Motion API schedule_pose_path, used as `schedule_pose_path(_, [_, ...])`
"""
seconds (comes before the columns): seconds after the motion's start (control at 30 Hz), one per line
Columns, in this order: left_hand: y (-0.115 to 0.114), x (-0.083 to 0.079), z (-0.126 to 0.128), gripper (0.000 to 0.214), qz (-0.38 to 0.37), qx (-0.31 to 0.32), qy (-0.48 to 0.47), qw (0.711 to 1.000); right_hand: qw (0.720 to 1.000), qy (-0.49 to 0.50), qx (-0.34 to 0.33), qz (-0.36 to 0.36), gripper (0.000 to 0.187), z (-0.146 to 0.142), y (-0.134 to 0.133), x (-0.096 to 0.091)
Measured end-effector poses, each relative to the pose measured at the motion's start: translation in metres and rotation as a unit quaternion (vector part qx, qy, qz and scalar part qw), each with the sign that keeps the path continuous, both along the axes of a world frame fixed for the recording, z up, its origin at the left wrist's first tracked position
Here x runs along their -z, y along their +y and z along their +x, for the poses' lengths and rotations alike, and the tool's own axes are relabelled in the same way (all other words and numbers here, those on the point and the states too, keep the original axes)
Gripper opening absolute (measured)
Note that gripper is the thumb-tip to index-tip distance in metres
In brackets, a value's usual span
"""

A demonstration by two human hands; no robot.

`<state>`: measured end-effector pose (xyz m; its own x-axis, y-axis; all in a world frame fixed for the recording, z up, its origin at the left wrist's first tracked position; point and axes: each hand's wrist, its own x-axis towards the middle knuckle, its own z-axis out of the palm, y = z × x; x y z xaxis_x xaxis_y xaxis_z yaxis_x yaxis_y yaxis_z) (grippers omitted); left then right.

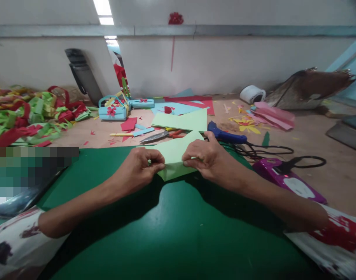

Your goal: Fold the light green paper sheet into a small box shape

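Observation:
Between both hands is a light green sheet of paper (176,151), with a fold running across its near part. My left hand (144,165) pinches its left side between thumb and fingers. On the right, my right hand (205,157) pinches it the same way, thumb below and fingers curled. The paper's near corner tips down toward the green mat (178,229). Just behind it lies another light green paper piece (184,120). A blue glue gun (227,135) rests close beyond my right hand, and scissors (156,136) lie behind the held paper.
Small blue paper bags (112,112) stand at the back left, near a dark bottle (86,76). A heap of red and green paper pieces (23,116) fills the left. On the right are a purple power strip (291,181), cables, pink paper (274,116) and a white roll (252,94).

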<state>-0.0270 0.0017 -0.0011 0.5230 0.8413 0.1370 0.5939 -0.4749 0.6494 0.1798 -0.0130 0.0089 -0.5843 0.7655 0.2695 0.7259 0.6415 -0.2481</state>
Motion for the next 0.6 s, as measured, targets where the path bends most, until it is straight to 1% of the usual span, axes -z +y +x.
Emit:
schedule_pose_path(0.13, [-0.001,-0.002,0.001,0.014,0.016,0.020,0.011,1.000,1.000,-0.024,0.004,0.019,0.017,-0.006,-0.003,0.003])
schedule_pose_path(0.23, [-0.001,-0.004,0.001,0.015,0.012,0.035,0.018,0.999,0.999,-0.030,0.013,0.021,0.019,-0.009,-0.002,0.005])
schedule_pose_path(0.4, [-0.002,-0.006,0.001,0.014,0.001,0.042,0.026,0.999,0.998,-0.046,0.037,-0.005,0.024,-0.010,0.001,0.002])
schedule_pose_path(0.47, [-0.004,-0.007,0.002,0.014,0.001,0.041,0.031,0.999,0.999,-0.042,0.026,-0.017,0.020,-0.013,-0.001,-0.001])
schedule_pose_path(0.53, [-0.006,-0.008,0.004,0.014,0.010,0.047,0.047,0.998,0.998,-0.046,-0.003,-0.038,0.013,-0.016,-0.004,-0.003])
schedule_pose_path(0.6, [-0.006,-0.011,0.003,0.012,0.028,0.081,0.082,0.993,0.995,-0.062,-0.023,-0.070,0.013,-0.017,-0.006,-0.005])
